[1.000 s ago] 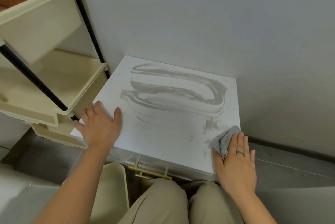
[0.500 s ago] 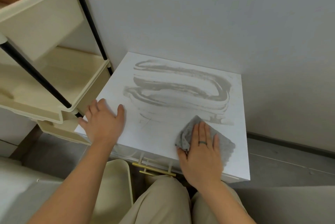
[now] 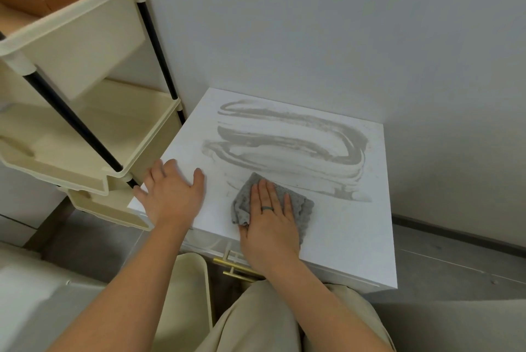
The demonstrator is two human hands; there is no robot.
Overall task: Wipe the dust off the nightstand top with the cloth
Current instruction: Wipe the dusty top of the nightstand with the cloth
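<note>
Pressed flat with fingers spread, the right hand (image 3: 270, 226) pins the grey cloth (image 3: 304, 206) to the nightstand top (image 3: 355, 226); nothing is pinched or clenched, the palm and fingers simply lie open on the fabric, and a dark ring shows on one finger. The cloth is bunched and waffle-textured, sticking out past the fingers on the left, the right and the far side, and it sits toward the near middle of the white top. Beyond it, broad grey dust smears (image 3: 290, 141) curve across the far half of the surface, while the strip nearer the front edge looks mostly clean. The left hand (image 3: 170, 195) rests open and empty, palm down, on the near left corner of the top, thumb pointing toward the cloth but apart from it. Just left of the nightstand stands a cream shelf rack (image 3: 94, 138) with black poles, its trays almost touching the corner. A brass drawer handle (image 3: 236, 269) shows under the front edge, above the person's beige trousers (image 3: 270, 320).
</note>
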